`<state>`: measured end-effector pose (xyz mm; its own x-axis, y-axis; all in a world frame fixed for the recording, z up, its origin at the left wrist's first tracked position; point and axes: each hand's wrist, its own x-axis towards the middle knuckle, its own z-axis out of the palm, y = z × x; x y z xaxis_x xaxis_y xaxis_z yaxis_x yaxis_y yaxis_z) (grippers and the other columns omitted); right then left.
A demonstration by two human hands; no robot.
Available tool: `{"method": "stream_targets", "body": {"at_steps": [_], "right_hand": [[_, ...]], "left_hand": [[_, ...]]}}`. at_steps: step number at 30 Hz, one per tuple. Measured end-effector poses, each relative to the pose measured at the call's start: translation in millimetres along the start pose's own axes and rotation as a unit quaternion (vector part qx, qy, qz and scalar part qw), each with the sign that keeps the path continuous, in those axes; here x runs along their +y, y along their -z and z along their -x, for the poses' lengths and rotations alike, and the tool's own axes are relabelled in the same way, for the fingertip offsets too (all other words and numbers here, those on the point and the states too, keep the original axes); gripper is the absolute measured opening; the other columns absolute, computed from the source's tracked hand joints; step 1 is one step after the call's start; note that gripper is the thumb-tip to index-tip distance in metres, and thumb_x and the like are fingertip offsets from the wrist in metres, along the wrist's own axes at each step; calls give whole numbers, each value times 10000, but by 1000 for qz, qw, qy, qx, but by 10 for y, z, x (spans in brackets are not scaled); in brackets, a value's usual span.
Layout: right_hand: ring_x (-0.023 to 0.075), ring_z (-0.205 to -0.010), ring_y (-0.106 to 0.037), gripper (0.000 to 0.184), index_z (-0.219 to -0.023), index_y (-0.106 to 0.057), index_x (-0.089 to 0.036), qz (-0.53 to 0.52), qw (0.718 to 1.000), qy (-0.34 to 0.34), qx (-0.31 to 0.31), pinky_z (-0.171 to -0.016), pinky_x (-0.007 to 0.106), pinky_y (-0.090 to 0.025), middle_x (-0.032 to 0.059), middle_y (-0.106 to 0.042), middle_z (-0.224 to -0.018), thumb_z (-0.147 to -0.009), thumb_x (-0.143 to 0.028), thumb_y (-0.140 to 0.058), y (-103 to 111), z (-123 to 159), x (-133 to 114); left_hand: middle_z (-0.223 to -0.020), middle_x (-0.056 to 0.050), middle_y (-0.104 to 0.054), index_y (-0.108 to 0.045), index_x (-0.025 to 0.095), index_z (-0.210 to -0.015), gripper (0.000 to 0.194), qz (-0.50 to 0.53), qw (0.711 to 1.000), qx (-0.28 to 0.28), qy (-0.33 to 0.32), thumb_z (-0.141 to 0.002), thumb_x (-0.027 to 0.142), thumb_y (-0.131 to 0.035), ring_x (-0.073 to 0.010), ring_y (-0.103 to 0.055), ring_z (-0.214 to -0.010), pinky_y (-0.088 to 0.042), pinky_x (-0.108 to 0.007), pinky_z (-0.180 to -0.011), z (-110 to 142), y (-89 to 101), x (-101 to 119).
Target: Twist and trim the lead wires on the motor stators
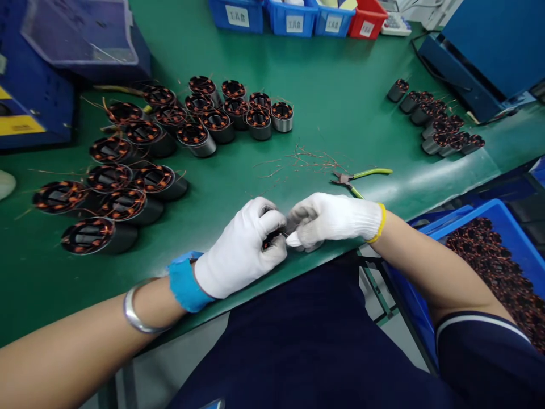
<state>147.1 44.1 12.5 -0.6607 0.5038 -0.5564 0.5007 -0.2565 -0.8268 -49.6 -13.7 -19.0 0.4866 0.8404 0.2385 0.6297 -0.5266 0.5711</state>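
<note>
My left hand (pixel 251 241), in a white glove with a blue cuff, is wrapped round a motor stator (pixel 269 241) near the table's front edge. Only a dark bit with copper shows between the fingers. My right hand (pixel 326 221), in a white glove with a yellow hem, meets it from the right with fingers pinched at the stator's side; what they grip is hidden. Beyond the right hand lie green-handled cutting pliers (pixel 347 178), jaws pointing left. Loose copper wire scraps (pixel 313 159) are scattered beside them.
Several wound stators (pixel 147 179) stand grouped on the left of the green table (pixel 340 85); a smaller group (pixel 438 122) stands far right. A blue crate (pixel 498 213) full of stators is low at right. Blue bins (pixel 293 23) and a red bin (pixel 367 20) line the back.
</note>
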Motion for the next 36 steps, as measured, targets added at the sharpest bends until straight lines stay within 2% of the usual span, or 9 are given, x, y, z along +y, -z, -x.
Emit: {"method": "stream_targets", "body": {"at_steps": [8, 13, 16, 20, 23, 27, 30, 33, 36], "right_hand": [[92, -469, -615, 147, -691, -633, -149, -75, 996, -30, 30, -471, 181, -531, 2, -662, -557, -773, -265, -668, -201, -53, 19], [86, -528, -641, 74, -740, -637, -141, -110, 991, 9, 72, -518, 186, -551, 7, -681, -649, -792, -191, -619, -295, -16, 88], [82, -540, -641, 72, -786, -639, -144, -149, 983, 48, 93, -536, 196, -555, 9, -699, -703, -768, -211, -659, -336, 66, 128], [92, -582, -661, 149, -801, -636, -149, -232, 962, 98, 107, -564, 201, -565, 9, -703, -726, -751, -267, -710, -374, 212, 174], [86, -570, -661, 183, -801, -638, -142, -272, 952, 118, 83, -555, 188, -557, 11, -708, -729, -760, -296, -728, -404, 286, 218], [92, -542, -663, 195, -805, -639, -131, -319, 935, 143, 54, -517, 189, -550, 17, -719, -732, -777, -301, -730, -437, 314, 310], [92, -520, -657, 201, -807, -641, -123, -349, 922, 163, 48, -497, 184, -543, 22, -722, -718, -774, -296, -737, -453, 330, 361], [90, -514, -652, 202, -808, -642, -122, -348, 922, 164, 39, -488, 180, -538, 27, -721, -716, -773, -296, -739, -463, 371, 357], [83, -534, -651, 186, -794, -646, -121, -301, 938, 161, 59, -518, 179, -545, 21, -705, -699, -783, -287, -729, -470, 409, 320]], "left_hand": [[-855, -62, -510, -478, 194, -839, 99, -11, 1000, 6, 17, -745, 168, -496, -200, -502, -759, -461, -363, -689, -3, -7, 21], [-1137, -144, -548, -429, 122, -1212, 602, 114, 989, -37, 83, -641, 219, -594, -266, -571, -998, -483, -447, -897, 43, 90, 5], [-1180, -139, -571, -410, 142, -1270, 587, 264, 949, -35, 169, -740, 338, -573, -271, -593, -1047, -506, -444, -920, 26, 237, -4], [-896, -82, -644, -549, 161, -1123, 464, 372, 865, -159, 296, -841, 528, -521, -207, -632, -667, -542, -334, -525, -38, 435, 86], [-780, -33, -648, -565, 202, -1149, 428, 439, 814, -204, 321, -800, 434, -653, -160, -605, -526, -457, -237, -367, -37, 480, 185], [-1155, -96, -686, -609, 235, -1093, 410, 428, 875, -76, 212, -710, 234, -755, -250, -710, -931, -619, -325, -712, 53, 471, 253], [-1397, -95, -563, -662, 236, -905, 246, 289, 957, -2, -10, -697, 121, -727, -312, -565, -1251, -550, -413, -950, 124, 492, 236], [-1297, -34, -642, -643, 252, -760, 245, 181, 960, 31, -211, -649, 45, -713, -262, -638, -1150, -558, -396, -938, 172, 497, 180], [-1188, -75, -690, -630, 224, -744, 39, 238, 968, 78, -31, -765, 214, -661, -264, -692, -1013, -590, -409, -851, 190, 438, 130]]}}
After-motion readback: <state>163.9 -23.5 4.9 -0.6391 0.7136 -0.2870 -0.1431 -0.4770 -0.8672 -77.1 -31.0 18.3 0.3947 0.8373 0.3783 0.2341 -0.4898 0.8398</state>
